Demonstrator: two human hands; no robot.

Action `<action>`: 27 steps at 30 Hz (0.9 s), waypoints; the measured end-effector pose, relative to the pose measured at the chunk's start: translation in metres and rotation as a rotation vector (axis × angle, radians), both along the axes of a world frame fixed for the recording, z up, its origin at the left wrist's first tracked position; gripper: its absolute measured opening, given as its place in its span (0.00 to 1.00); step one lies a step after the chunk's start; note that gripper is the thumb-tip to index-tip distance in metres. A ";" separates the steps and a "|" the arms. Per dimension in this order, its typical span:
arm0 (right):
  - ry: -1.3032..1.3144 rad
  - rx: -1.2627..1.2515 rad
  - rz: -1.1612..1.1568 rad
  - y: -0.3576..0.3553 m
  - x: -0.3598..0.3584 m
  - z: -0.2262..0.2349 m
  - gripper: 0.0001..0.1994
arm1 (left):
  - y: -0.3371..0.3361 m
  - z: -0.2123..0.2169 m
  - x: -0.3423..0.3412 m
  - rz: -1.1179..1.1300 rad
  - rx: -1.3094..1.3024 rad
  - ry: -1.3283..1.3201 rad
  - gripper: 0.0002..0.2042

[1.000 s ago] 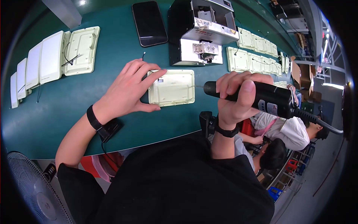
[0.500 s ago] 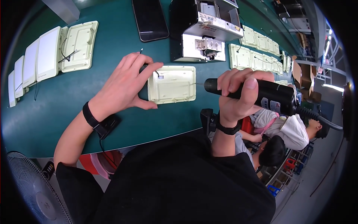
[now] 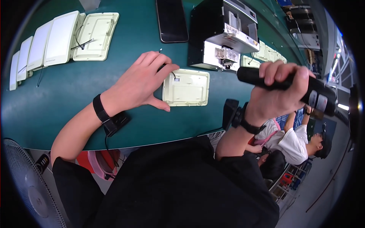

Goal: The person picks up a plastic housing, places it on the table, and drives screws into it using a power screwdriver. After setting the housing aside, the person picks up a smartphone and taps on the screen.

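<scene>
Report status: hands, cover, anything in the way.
Left hand bracing pale cover by its left end. Right hand gripping black power tool, apart from cover. Cover flat on green table. No obstruction visible between tool and cover.

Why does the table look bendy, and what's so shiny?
Head view: the fisheye lens curves the green table's front edge, with blackness around the rim; head view again: a pale sheen on the table's left side, and a lamp glaring white far right.

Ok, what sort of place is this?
Probably a factory assembly workshop: the right hand holds a black cylindrical power tool, a row of white rectangular plastic panels lies on the long green tabletop, and another person in a white shirt is nearby.
</scene>
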State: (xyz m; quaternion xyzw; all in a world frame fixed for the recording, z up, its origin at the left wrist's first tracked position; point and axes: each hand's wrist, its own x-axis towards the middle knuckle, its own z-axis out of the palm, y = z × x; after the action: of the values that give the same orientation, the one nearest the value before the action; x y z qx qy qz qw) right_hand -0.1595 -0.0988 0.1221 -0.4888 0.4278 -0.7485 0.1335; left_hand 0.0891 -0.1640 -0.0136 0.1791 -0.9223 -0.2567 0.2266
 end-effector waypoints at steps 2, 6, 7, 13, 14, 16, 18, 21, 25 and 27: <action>-0.093 0.029 0.185 0.014 0.017 -0.002 0.10 | 0.001 -0.002 0.003 0.018 -0.022 -0.005 0.46; -0.134 0.037 0.453 0.034 0.070 -0.021 0.13 | -0.002 -0.001 0.003 -0.021 0.002 -0.025 0.48; -0.137 0.041 0.462 0.033 0.077 -0.024 0.13 | -0.002 -0.002 0.003 -0.013 0.006 -0.027 0.48; 0.136 0.143 0.464 0.022 0.093 -0.039 0.12 | -0.001 -0.006 0.004 -0.007 -0.006 0.022 0.46; 0.134 0.138 0.474 0.019 0.093 -0.042 0.12 | -0.001 -0.006 0.005 -0.008 -0.001 0.025 0.45; 0.129 0.133 0.483 0.016 0.094 -0.044 0.12 | 0.000 -0.006 0.005 0.008 -0.023 0.029 0.44; 0.117 0.125 0.487 0.015 0.095 -0.047 0.11 | 0.002 -0.007 0.005 0.027 -0.068 0.037 0.42; 0.109 0.107 0.494 0.012 0.093 -0.047 0.11 | 0.000 -0.008 0.002 0.030 -0.069 0.042 0.42; 0.107 0.091 0.479 0.013 0.097 -0.045 0.11 | 0.001 -0.008 0.003 0.035 -0.075 0.040 0.42; 0.107 0.090 0.470 0.013 0.100 -0.044 0.11 | 0.002 -0.008 0.004 0.037 -0.074 0.038 0.42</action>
State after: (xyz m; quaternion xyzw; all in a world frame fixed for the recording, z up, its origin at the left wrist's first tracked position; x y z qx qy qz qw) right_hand -0.0597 -0.0856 0.0782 -0.6074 0.3418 -0.6500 0.3029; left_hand 0.0927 -0.1623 -0.0216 0.1828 -0.9232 -0.2215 0.2554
